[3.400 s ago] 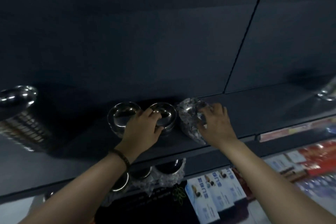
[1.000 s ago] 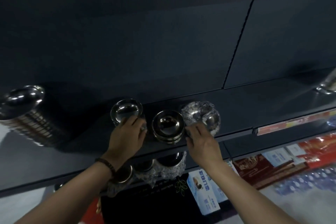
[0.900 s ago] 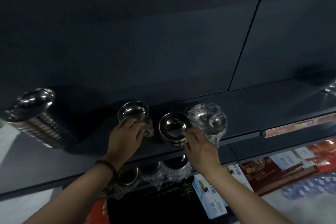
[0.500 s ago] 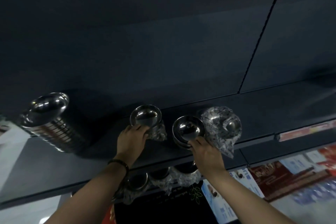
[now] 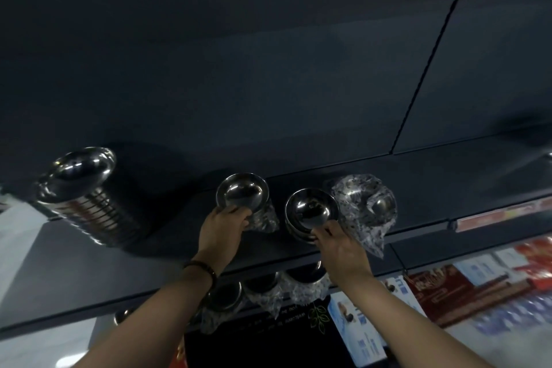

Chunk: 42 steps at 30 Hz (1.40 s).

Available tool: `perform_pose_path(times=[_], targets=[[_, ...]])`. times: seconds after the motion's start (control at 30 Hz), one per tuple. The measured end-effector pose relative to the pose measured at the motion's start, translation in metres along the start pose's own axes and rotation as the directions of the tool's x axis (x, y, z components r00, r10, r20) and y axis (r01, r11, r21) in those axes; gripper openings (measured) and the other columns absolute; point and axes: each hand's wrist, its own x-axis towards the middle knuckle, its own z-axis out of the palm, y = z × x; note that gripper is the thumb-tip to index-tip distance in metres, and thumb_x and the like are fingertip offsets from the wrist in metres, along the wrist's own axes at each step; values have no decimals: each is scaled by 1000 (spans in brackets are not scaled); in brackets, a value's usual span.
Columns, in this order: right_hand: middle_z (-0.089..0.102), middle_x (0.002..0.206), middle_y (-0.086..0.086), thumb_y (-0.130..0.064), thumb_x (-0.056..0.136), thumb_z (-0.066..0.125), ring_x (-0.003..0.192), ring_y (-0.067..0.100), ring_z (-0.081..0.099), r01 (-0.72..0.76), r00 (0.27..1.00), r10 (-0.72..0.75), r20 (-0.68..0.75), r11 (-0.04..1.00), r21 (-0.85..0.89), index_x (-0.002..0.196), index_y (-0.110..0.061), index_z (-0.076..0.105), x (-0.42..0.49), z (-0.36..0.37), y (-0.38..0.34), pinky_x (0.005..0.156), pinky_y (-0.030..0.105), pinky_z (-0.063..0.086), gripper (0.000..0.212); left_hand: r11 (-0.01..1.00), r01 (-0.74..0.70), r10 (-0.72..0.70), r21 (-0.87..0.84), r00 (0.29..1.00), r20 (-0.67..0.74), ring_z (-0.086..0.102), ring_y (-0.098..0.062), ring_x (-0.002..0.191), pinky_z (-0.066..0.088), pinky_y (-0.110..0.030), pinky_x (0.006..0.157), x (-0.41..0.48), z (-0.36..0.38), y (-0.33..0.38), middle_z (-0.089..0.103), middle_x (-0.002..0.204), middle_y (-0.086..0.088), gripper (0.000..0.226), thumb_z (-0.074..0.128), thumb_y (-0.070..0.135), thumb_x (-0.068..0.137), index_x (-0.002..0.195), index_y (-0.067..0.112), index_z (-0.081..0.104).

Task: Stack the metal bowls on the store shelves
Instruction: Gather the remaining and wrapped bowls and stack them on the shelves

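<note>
Left hand [image 5: 221,227]: grasping the left bowl stack [image 5: 242,196]
Right hand [image 5: 343,245]: pinching the middle bowl stack [image 5: 310,210], beside plastic-wrapped bowls [image 5: 366,206]

Left hand [image 5: 222,225]: bare, raised forward, back toward the camera; fingers curled round the near side of a shiny round steel bowl stack [image 5: 242,197]. Left wrist: dark beaded bracelet [image 5: 203,269]. Left forearm [image 5: 155,311]: bare, rising from lower left. Right hand [image 5: 343,245]: bare, raised beside the left, apart from it; thumb and fingertips pinch the near rim of a second shiny steel bowl stack [image 5: 312,212]. Right forearm [image 5: 403,317]: bare, rising from lower right.
</note>
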Motion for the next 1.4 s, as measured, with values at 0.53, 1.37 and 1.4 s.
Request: perform_pose_path(times=[0.53,1.37,1.4], targets=[[51,144,1,1,86,74,114,26,65,6,1000,-6,30,1000,28,136,-28,58,1,-10,2,85,34,62,59,1000,-20,20,-14,1000,-10,66,-19,75,50,-29,56,-46,-1,42,71,89,11,18,82,24,86,98,32,71],[52,137,5,-20,91,73,101,25,69,85,981,-40,-191,969,233,139,-15,59,-14,-20,-19,71,31,58,50,984,-24,16,-177,999,-48,67,-11,94,55,-29,68,-53,-19,45,63,118,17,20,63,39,99,119,37,62],[52,137,3,-23,93,70,101,24,69,99,982,-53,-182,962,253,138,-17,58,-10,-24,-27,70,30,56,47,982,-16,3,-189,998,-65,67,-10,92,56,-30,67,-54,-25,38,63,116,17,17,63,41,98,116,38,62]])
